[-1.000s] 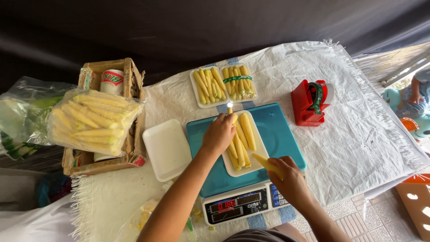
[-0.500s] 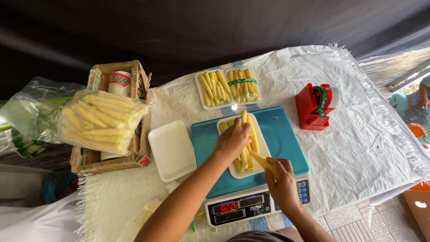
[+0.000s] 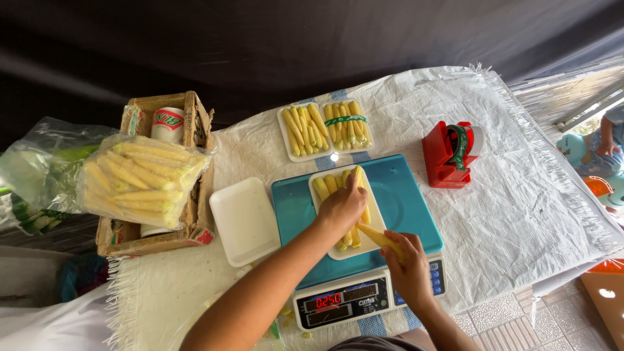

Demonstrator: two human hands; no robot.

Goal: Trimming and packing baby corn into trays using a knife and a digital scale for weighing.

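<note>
Two hands: both over scale tray [image 3: 416, 195]
Left hand [image 3: 341, 208]: fingers pressed flat on baby corn [image 3: 323, 187]
Right hand [image 3: 408, 263]: pinching one corn cob [image 3: 377, 235]

Yellow baby corn [image 3: 323, 187] — teal scale [image 3: 403, 195]

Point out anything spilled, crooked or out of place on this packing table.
Small yellow scraps lie loose on the cloth beside the scale, near the table's front edge. Otherwise the baby corn sits neatly in its white trays, and nothing looks spilled or damaged.
</note>
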